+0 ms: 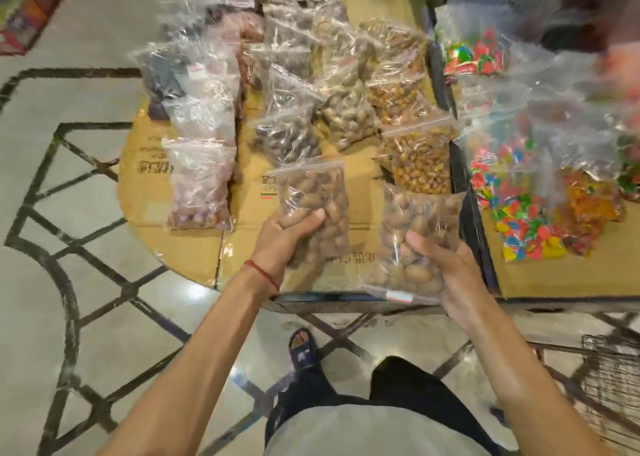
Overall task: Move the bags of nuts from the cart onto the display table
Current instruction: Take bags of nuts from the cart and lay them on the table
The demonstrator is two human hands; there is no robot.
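My left hand (284, 239) grips a clear zip bag of light brown nuts (315, 192) over the near part of the display table (194, 248), which is covered with flattened cardboard. My right hand (446, 268) grips a second bag of the same nuts (412, 227) just to the right, above the table's front edge. Rows of other bagged nuts (419, 161) lie further back on the cardboard. A corner of the wire cart (613, 379) shows at the lower right.
A second table to the right holds bags of colourful sweets (519, 220); a dark frame (467, 192) separates the two tables. Pale nut bags (201, 185) lie at the left. A patterned tile floor (69, 213) surrounds the table, and my sandalled foot (304, 348) stands below its edge.
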